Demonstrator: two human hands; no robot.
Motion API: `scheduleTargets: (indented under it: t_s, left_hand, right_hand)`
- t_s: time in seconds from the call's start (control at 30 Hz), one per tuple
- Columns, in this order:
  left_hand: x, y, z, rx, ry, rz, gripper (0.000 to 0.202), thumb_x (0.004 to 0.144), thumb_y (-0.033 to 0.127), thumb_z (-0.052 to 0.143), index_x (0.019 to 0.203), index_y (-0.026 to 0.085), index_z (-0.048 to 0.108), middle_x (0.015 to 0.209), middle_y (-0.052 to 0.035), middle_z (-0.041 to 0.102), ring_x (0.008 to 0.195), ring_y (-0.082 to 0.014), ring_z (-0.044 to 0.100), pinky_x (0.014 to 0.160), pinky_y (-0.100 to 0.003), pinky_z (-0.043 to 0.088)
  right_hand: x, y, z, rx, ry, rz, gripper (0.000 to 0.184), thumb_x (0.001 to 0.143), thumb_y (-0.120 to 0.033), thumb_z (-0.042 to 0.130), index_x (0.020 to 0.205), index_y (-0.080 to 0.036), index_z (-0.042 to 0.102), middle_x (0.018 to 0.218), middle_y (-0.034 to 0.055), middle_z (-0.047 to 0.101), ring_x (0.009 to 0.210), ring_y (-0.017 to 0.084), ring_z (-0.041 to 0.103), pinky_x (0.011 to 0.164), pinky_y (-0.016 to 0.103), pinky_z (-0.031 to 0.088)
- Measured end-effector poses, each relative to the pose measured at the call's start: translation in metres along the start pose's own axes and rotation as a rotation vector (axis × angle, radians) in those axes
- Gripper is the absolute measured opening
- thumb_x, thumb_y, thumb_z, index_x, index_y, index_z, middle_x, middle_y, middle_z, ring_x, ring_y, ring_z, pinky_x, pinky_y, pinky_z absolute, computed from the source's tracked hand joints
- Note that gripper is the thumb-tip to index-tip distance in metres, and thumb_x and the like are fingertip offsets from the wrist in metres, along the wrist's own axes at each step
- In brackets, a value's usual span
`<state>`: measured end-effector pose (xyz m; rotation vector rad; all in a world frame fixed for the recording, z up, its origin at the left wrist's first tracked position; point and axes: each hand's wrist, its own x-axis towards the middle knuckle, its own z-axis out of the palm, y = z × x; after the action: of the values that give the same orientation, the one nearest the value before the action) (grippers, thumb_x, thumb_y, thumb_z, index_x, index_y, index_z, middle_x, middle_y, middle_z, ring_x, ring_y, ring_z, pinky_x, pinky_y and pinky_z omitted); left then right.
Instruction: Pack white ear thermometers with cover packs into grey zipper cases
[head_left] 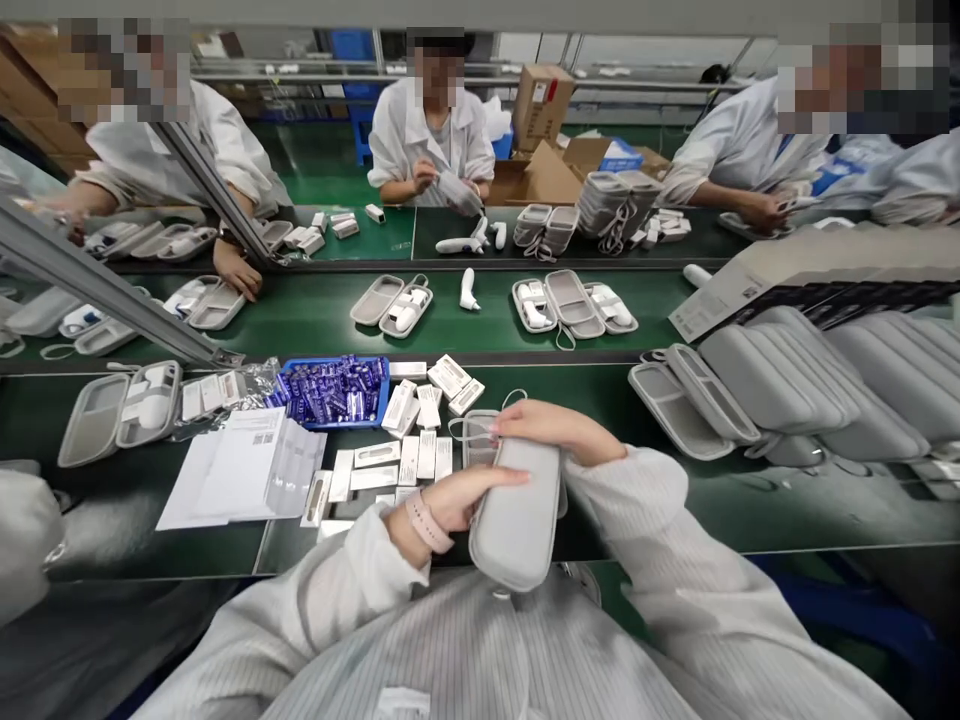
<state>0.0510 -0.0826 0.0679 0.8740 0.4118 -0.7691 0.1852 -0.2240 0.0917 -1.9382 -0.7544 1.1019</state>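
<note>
Fingers [519, 418] partly hide the grey case [516, 525].

Green bench [720, 510]: blue tray [387, 388], white boxes [426, 455], papers [240, 480], grey cases [772, 380].

Lit coolly and evenly, seemingly from above. Brightest on the white paper sheets [240, 465]; dim under the green worktop [765, 515] at lower left. Glossy with hazy glare toward that surface's right (pale enough to wash out the color). Shaded softly along the lower edge of the grey zippered case [517, 520]. Clear on the small white boxes [379, 453], yet too coarse for their fine print. Blurred on the pale sleeve [26, 540] at far left. Stretched toward the edges, notably at the stacked grey cases [892, 385], far right. Pixelated over co-workers' heads [435, 72].
</note>
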Motion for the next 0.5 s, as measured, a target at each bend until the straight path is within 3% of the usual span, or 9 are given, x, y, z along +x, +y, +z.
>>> scheduleTargets:
  t_s: [0.1, 0.17, 0.23, 0.3, 0.33, 0.43, 0.5]
  left_hand:
    - [0.004, 0.007, 0.001, -0.093, 0.025, -0.043, 0.041, 0.065, 0.033, 0.089, 0.095, 0.009, 0.073, 0.089, -0.0114, 0.076, 0.076, -0.0222, 0.071, 0.074, -0.033, 0.056]
    - [0.004, 0.009, 0.003, -0.162, 0.057, -0.002, 0.038, 0.067, 0.028, 0.087, 0.095, 0.008, 0.073, 0.086, -0.0121, 0.076, 0.071, -0.0219, 0.071, 0.072, -0.034, 0.057]
    - [0.005, 0.011, 0.008, -0.258, 0.106, 0.125, 0.036, 0.074, 0.032, 0.082, 0.1, 0.01, 0.072, 0.093, -0.0121, 0.077, 0.077, -0.0225, 0.071, 0.077, -0.034, 0.057]
    - [0.008, 0.017, 0.014, -0.364, 0.182, 0.324, 0.038, 0.082, 0.041, 0.073, 0.11, 0.016, 0.069, 0.111, -0.0092, 0.074, 0.096, -0.022, 0.071, 0.087, -0.031, 0.056]
    - [0.01, 0.021, 0.017, -0.431, 0.233, 0.442, 0.039, 0.086, 0.043, 0.069, 0.116, 0.019, 0.066, 0.12, -0.007, 0.071, 0.107, -0.0212, 0.068, 0.093, -0.029, 0.054]
    - [0.015, 0.03, 0.025, -0.646, 0.345, 0.751, 0.046, 0.088, 0.04, 0.069, 0.129, 0.023, 0.057, 0.136, -0.0055, 0.063, 0.124, -0.0207, 0.06, 0.102, -0.03, 0.05]
    - [0.017, 0.03, 0.031, -0.715, 0.354, 0.848, 0.06, 0.084, 0.041, 0.075, 0.136, 0.024, 0.051, 0.136, -0.0084, 0.062, 0.124, -0.023, 0.059, 0.104, -0.034, 0.049]
  right_hand:
    - [0.019, -0.008, -0.006, -0.082, 0.072, -0.036, 0.023, 0.077, -0.039, 0.069, 0.07, -0.018, 0.075, 0.067, 0.0018, 0.068, 0.064, 0.017, 0.058, 0.065, 0.03, 0.044]
    - [0.016, -0.015, -0.002, -0.076, 0.196, -0.069, 0.025, 0.087, -0.036, 0.058, 0.075, -0.02, 0.074, 0.077, 0.0031, 0.07, 0.075, 0.019, 0.06, 0.078, 0.033, 0.045]
    - [-0.001, -0.021, 0.011, -0.069, 0.534, -0.133, 0.03, 0.094, -0.035, 0.048, 0.081, -0.022, 0.072, 0.085, 0.0041, 0.069, 0.086, 0.02, 0.059, 0.087, 0.036, 0.043]
    - [-0.024, -0.023, 0.036, -0.037, 0.997, -0.228, 0.026, 0.095, -0.039, 0.049, 0.082, -0.024, 0.067, 0.085, 0.0039, 0.064, 0.085, 0.021, 0.056, 0.085, 0.036, 0.042]
    - [-0.036, -0.02, 0.052, -0.008, 1.167, -0.27, 0.022, 0.093, -0.04, 0.054, 0.082, -0.024, 0.063, 0.084, 0.0035, 0.062, 0.082, 0.021, 0.054, 0.08, 0.035, 0.043]
    - [-0.059, 0.003, 0.098, 0.211, 1.287, -0.321, 0.028, 0.091, -0.045, 0.057, 0.073, -0.025, 0.056, 0.076, 0.0019, 0.055, 0.074, 0.02, 0.051, 0.071, 0.033, 0.041]
    - [-0.059, 0.027, 0.12, 0.457, 1.119, -0.148, 0.026, 0.081, -0.051, 0.07, 0.083, -0.025, 0.063, 0.08, 0.0032, 0.061, 0.074, 0.021, 0.055, 0.067, 0.033, 0.045]
